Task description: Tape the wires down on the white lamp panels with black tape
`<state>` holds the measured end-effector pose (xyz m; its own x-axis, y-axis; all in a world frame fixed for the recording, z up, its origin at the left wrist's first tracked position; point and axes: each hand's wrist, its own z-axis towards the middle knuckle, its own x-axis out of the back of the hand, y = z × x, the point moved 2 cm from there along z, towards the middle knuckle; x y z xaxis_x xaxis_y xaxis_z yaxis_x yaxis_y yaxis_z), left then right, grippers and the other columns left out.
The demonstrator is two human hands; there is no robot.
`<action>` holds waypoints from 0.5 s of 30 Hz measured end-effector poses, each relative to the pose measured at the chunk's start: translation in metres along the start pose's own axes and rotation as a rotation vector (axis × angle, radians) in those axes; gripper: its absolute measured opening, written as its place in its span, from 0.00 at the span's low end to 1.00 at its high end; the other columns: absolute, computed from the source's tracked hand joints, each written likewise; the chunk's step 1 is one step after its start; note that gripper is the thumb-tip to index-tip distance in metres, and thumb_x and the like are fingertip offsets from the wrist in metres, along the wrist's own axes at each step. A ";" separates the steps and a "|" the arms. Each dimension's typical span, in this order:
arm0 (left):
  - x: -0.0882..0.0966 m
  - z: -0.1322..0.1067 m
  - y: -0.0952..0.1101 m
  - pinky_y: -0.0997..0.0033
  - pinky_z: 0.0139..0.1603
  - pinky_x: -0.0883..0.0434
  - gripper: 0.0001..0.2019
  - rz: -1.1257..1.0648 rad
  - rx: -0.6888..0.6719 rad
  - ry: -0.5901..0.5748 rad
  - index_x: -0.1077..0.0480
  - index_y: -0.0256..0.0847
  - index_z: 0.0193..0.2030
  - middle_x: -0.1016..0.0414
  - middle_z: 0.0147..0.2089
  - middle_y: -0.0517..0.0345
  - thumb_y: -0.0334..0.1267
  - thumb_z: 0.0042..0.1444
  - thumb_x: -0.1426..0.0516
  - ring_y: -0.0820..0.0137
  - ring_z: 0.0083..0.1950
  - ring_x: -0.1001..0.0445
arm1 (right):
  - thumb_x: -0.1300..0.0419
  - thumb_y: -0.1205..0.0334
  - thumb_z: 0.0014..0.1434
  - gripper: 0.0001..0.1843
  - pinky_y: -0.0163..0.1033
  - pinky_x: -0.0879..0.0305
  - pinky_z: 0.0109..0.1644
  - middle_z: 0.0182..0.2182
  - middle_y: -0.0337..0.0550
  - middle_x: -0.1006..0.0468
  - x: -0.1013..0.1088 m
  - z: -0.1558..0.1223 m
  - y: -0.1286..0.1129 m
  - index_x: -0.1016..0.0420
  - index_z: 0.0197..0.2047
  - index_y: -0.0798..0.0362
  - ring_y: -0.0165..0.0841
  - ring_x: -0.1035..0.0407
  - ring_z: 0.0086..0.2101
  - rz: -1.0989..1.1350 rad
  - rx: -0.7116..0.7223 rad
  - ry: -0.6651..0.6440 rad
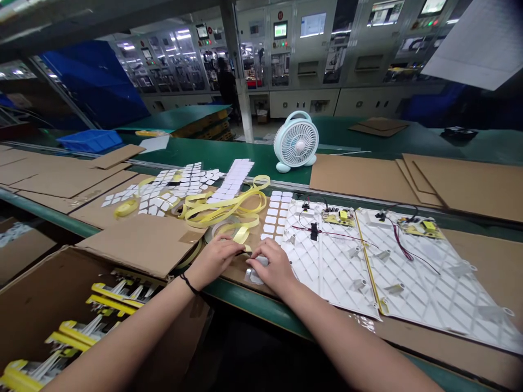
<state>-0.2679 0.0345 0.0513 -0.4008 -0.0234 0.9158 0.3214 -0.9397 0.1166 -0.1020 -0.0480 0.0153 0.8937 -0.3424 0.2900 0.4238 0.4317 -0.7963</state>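
"What could go wrong on this desk [253,306]?"

"Left of the white ribbed panels [335,267], the tangled yellow tape [242,235] could snag if tugged."

"And the grip?"

"Left hand [214,256] by the tape, right hand [274,265] over the clear sticker sheet [254,276]. Fingers [232,247] look pinched, but what's between them is hidden; I can't tell whether they're grasping."

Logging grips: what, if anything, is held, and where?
The left hand seems to pinch yellow tape near its end; whether the right hand holds anything can't be told.
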 end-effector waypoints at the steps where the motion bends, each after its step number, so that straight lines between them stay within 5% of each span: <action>1: -0.002 -0.002 -0.006 0.63 0.50 0.32 0.11 0.016 0.051 0.019 0.28 0.42 0.45 0.20 0.39 0.57 0.31 0.62 0.50 0.69 0.40 0.25 | 0.35 0.70 0.50 0.07 0.40 0.39 0.39 0.30 0.39 0.31 0.001 0.000 -0.001 0.30 0.28 0.51 0.35 0.36 0.34 0.006 0.021 0.011; 7: -0.009 -0.007 -0.026 0.60 0.48 0.34 0.14 0.004 0.258 -0.025 0.30 0.42 0.52 0.21 0.46 0.53 0.35 0.63 0.51 0.66 0.44 0.24 | 0.38 0.69 0.52 0.08 0.41 0.36 0.43 0.37 0.43 0.25 0.001 -0.002 -0.010 0.34 0.26 0.51 0.35 0.31 0.38 0.128 0.088 -0.074; 12: -0.001 -0.002 -0.015 0.61 0.51 0.37 0.12 -0.067 0.255 -0.159 0.28 0.46 0.47 0.21 0.44 0.58 0.39 0.63 0.51 0.67 0.44 0.26 | 0.43 0.66 0.57 0.08 0.45 0.37 0.53 0.47 0.46 0.24 0.001 -0.002 -0.009 0.42 0.32 0.49 0.37 0.31 0.49 0.373 -0.150 -0.134; 15: 0.006 0.002 -0.006 0.59 0.57 0.40 0.10 -0.115 0.210 -0.190 0.27 0.48 0.43 0.28 0.55 0.56 0.41 0.63 0.49 0.64 0.56 0.32 | 0.45 0.68 0.55 0.11 0.46 0.35 0.51 0.46 0.45 0.23 -0.002 -0.002 -0.005 0.47 0.35 0.47 0.37 0.29 0.47 0.478 -0.262 -0.129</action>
<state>-0.2711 0.0407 0.0571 -0.2838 0.1621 0.9451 0.4610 -0.8412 0.2827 -0.1060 -0.0514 0.0172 0.9951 -0.0471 -0.0866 -0.0696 0.2862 -0.9556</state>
